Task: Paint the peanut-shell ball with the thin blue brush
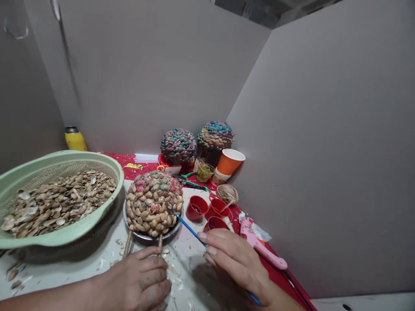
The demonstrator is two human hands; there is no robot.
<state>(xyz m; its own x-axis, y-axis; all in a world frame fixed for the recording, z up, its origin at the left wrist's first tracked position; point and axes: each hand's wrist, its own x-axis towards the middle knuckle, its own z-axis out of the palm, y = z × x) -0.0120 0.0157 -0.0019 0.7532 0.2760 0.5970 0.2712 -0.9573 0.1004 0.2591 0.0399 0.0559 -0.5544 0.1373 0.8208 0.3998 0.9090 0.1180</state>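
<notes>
A dome covered in peanut shells sits in a round metal dish. Most shells are plain tan; pink, red and greenish paint marks the top and right side. Two thin wooden sticks jut from its near edge. My left hand, fingers curled, is closed at the near end of the right stick; its palm side is hidden. Between the fingers of my right hand is a blue paintbrush, its bristles touching the shells. Red cups with dark liquid stand right of the dome.
A green colander of loose shells stands left. Behind are two painted shell balls, an orange paper cup, green-handled pliers and a twine coil. A pink glue gun lies right. Grey panels enclose the table.
</notes>
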